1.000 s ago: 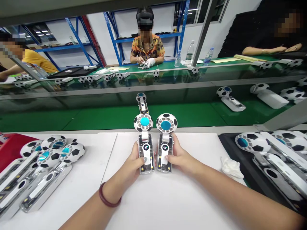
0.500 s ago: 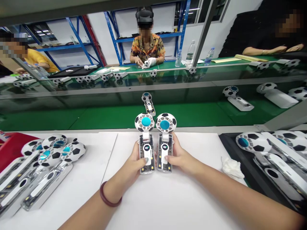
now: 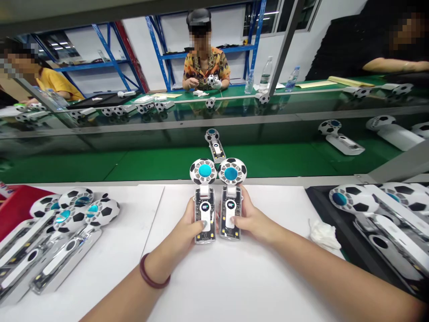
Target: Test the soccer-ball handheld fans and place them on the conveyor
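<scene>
Two football-patterned devices with clear bodies stand side by side above the white work surface (image 3: 214,281). My left hand (image 3: 186,226) is closed round the left device (image 3: 205,197), its thumb on the white front strip. The right device (image 3: 230,197) is in my right hand (image 3: 253,220), whose thumb also presses the front strip. Both small displays are lit and seem to read 100. The round heads have blue centres and nearly touch. The fingers behind the bodies are mostly hidden.
Several similar devices (image 3: 69,246) lie at the left beside a red bin (image 3: 20,201). More rest in a black tray (image 3: 315,197) at the right, near crumpled white tissue (image 3: 324,235). Ahead, a green conveyor (image 3: 161,161) carries devices; people sit beyond it.
Devices on the near green belt have shifted right, those on the far belt slightly left. The person opposite has raised a football-patterned piece. My hands have hardly moved.
</scene>
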The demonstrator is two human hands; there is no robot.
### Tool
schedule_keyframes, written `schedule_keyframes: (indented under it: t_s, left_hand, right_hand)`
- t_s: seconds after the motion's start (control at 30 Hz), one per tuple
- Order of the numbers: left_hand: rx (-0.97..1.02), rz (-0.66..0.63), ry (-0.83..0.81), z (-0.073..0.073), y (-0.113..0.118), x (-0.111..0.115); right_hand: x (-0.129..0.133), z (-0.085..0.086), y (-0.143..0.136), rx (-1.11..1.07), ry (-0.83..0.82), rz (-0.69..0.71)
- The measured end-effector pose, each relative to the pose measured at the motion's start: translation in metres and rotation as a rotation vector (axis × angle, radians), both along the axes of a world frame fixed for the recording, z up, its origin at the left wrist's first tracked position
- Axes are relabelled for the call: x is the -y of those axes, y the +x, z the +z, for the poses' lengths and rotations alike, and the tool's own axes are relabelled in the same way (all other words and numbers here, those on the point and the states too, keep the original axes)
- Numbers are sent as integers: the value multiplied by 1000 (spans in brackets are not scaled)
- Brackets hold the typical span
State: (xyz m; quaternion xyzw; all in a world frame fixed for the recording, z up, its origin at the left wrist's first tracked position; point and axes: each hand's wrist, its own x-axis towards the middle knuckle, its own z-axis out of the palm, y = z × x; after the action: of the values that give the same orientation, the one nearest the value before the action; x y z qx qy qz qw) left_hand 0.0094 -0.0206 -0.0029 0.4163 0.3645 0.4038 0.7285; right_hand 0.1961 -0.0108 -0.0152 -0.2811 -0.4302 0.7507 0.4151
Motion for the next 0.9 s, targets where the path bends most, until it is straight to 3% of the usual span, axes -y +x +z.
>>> schedule_keyframes:
  t_s: [0.37, 0.5, 0.6, 0.77, 0.9]
  left_hand:
    - [9, 4, 71, -7, -3, -1]
    - [38, 15, 84, -4, 0, 0]
    - [85, 35, 151, 1, 2, 5]
    - [105, 134, 384, 26, -2, 15]
    - [96, 127, 338, 71, -7, 13]
  right_hand:
    - [1, 2, -5, 25, -38, -82]
    - [5, 2, -11, -54, -92, -159]
    - [11, 7, -14, -75, -62, -133]
    - [28, 37, -10, -79, 92, -169]
    - [32, 83, 2, -143, -50, -167]
